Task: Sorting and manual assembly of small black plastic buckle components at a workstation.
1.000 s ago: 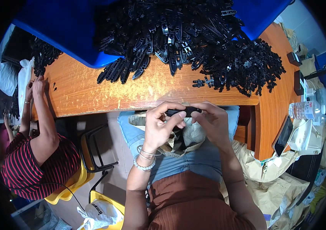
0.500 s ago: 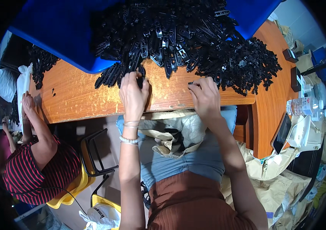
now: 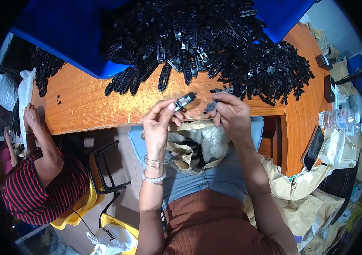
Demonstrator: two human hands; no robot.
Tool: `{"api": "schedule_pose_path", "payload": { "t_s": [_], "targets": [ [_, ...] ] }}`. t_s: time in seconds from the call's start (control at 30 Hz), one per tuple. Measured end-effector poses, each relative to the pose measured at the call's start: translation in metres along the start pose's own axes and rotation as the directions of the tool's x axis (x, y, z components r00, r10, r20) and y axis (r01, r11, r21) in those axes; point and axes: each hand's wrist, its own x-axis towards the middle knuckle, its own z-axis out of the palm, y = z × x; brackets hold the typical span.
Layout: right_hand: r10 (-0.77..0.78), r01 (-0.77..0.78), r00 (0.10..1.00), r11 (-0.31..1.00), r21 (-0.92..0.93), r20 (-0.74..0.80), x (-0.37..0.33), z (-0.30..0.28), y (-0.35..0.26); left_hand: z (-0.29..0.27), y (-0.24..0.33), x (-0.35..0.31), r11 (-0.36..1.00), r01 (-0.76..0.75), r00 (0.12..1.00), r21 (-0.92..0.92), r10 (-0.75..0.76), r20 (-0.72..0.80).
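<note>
My left hand (image 3: 158, 122) holds a long black plastic piece (image 3: 185, 100) by its near end, lifted just above the front edge of the orange wooden table (image 3: 91, 104). My right hand (image 3: 231, 114) pinches a small black plastic part (image 3: 210, 106) close to the tip of the long piece. The two parts are a little apart. A large heap of long black pieces (image 3: 181, 38) lies on the table and on a blue sheet (image 3: 68, 36) behind my hands. A second heap of small black parts (image 3: 270, 70) spreads to the right.
A person in a red-striped shirt (image 3: 34, 187) sits at my left with a hand (image 3: 31, 114) at the table's end. A water bottle (image 3: 338, 119), a dark phone (image 3: 313, 148) and bags lie at the right. A beige bag (image 3: 193, 144) rests on my lap.
Both hands have pulled back from the heaps toward me, each now holding a black part. A second ago they held one piece together over my lap.
</note>
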Motion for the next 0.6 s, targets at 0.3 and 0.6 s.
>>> {"api": "schedule_pose_path", "payload": {
  "t_s": [0.3, 0.6],
  "targets": [
    [-0.341, 0.403, 0.914, 0.71, -0.578, 0.219, -0.01, 0.007, -0.003, 0.018, 0.008, -0.026, 0.997, -0.013, 0.992, 0.08, 0.003, 0.128],
    [-0.167, 0.134, 0.984, 0.928, -0.348, -0.066, -0.024, 0.033, -0.007, 0.039, 0.015, -0.036, 0.957, 0.06, 0.997, -0.284, -0.042, 0.067]
  ]
}}
